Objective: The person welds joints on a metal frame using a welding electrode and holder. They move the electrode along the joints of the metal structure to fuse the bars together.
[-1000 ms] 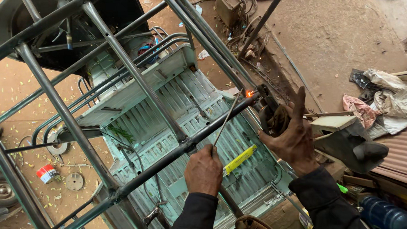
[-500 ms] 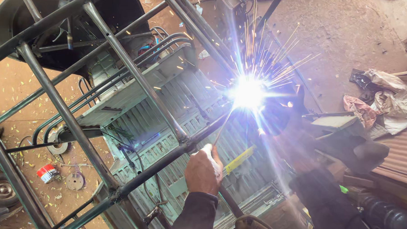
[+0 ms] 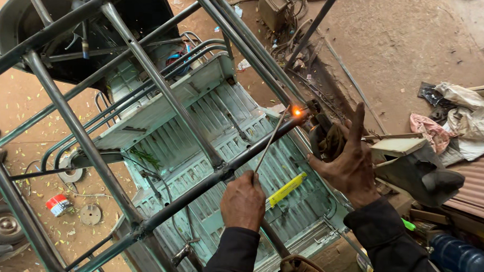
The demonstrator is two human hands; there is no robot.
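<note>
My left hand is closed around a thin welding rod that slants up to a glowing orange spot on a dark metal tube of a pipe frame. My right hand is raised beside that joint, fingers spread, palm turned toward the glow, holding nothing I can make out. Both arms wear dark sleeves. A yellow strip lies on the pale green ribbed floor panel below the tube.
Grey frame tubes cross the left half of the view. On the dirt floor lie a red-and-white can, a round disc and a tyre. Rags and scrap pile up on the right.
The bright arc and shower of sparks of half a second ago have died down to a small orange glow at the joint. My right hand shows again, fingers spread.
</note>
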